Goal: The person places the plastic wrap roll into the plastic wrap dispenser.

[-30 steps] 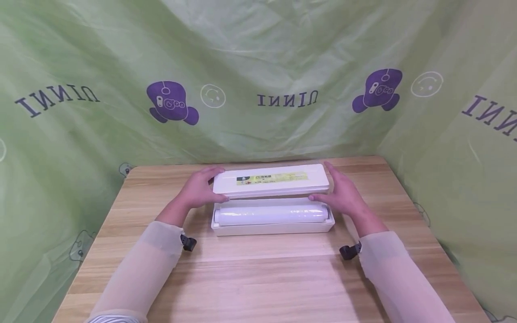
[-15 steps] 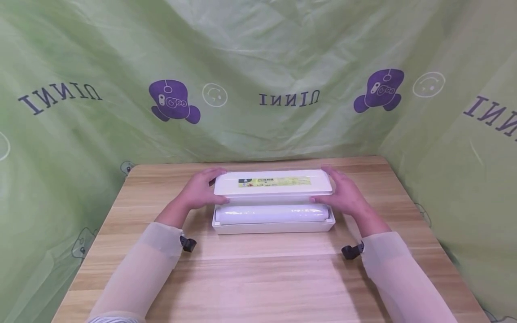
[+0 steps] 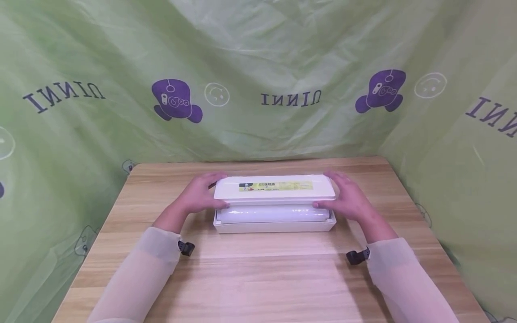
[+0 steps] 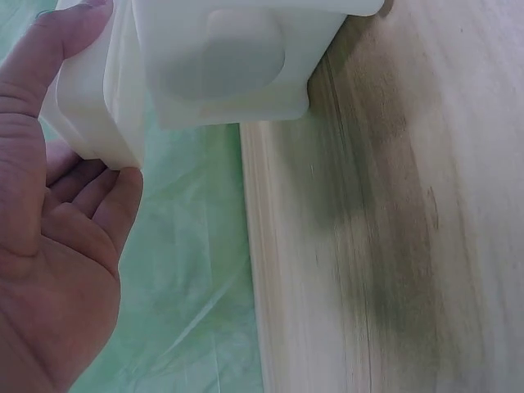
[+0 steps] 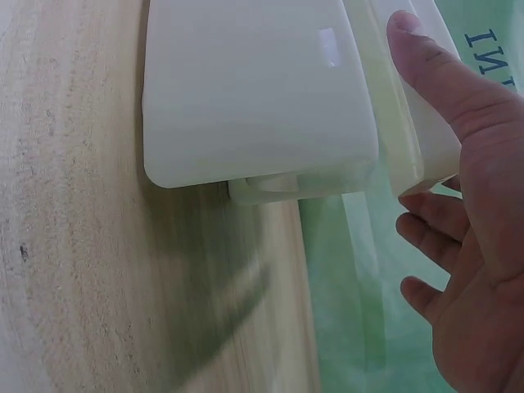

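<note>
A long white lid (image 3: 274, 190) with a yellow label is gripped at its two ends. My left hand (image 3: 200, 194) holds the left end, thumb on the near edge and fingers at the far edge. On the right end, my right hand (image 3: 348, 196) holds it the same way. Under the lid's near edge lies a roll of cling film (image 3: 274, 214) in a white box (image 3: 274, 228); the lid covers the rear of the box. Both wrist views show a gap between the lid (image 4: 82, 78) and the box (image 5: 254, 98).
The box stands on a wood-grain table (image 3: 266, 278), toward its far edge. A green curtain (image 3: 258, 134) with purple figures hangs behind and on both sides. A small black camera (image 3: 186, 248) sits on the left wrist, another camera (image 3: 357, 257) on the right.
Both hands have brought the lid nearer and lower, from behind the box to over its rear part. More of the box's inside is now covered. The box stays about where it was.
</note>
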`<action>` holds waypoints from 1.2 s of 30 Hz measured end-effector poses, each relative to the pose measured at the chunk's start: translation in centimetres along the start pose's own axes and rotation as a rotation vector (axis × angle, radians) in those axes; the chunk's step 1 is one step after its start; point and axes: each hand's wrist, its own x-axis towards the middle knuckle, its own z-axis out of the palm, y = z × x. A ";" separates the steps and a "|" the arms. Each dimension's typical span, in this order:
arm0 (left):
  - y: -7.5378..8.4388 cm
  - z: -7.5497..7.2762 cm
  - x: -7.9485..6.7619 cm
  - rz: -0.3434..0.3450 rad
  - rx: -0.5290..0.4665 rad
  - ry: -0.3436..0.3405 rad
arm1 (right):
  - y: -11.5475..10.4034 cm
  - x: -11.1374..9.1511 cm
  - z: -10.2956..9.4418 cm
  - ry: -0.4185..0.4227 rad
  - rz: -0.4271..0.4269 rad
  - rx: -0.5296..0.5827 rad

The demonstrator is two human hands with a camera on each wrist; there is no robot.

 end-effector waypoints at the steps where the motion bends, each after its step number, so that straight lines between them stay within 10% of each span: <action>1: 0.0 0.0 0.0 -0.002 0.000 -0.002 | 0.0 -0.1 0.0 0.000 -0.001 -0.002; 36: -0.5 0.8 -1.8 0.025 -0.017 -0.027 | 0.3 -2.0 0.6 -0.036 -0.023 -0.043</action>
